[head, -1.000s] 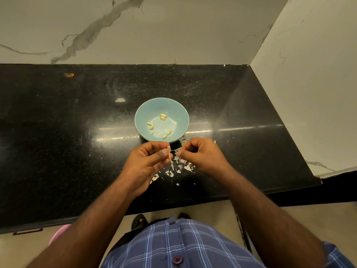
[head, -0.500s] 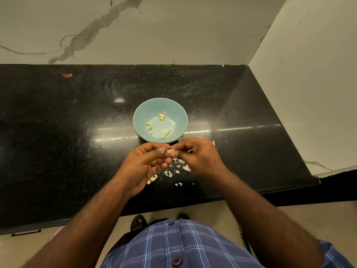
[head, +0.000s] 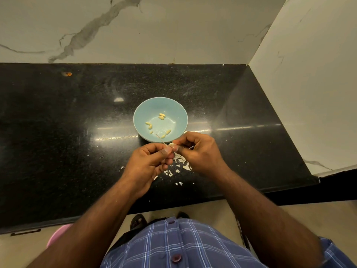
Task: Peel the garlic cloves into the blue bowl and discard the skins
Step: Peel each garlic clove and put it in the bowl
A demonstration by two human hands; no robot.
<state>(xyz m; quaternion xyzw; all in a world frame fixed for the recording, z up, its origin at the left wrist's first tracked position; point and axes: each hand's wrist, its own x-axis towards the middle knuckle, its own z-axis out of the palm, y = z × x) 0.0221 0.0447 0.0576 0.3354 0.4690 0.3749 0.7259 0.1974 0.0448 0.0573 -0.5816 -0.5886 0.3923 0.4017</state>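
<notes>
Garlic clove (head: 172, 145) sits pinched between left hand (head: 152, 163) and right hand (head: 201, 153), both grips curled on it, just in front of the blue bowl (head: 142, 115). Bowl holds several peeled cloves (head: 161, 116); skin flakes (head: 179, 165) lie on the black surface (head: 67, 132) under the hands.

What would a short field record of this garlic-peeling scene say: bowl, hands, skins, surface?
bowl: blue bowl on the counter, holding several peeled cloves
left hand: pinches a thin strip of skin
right hand: grips a clove
skins: scraps lie on the counter under the hands, not yet discarded
</notes>
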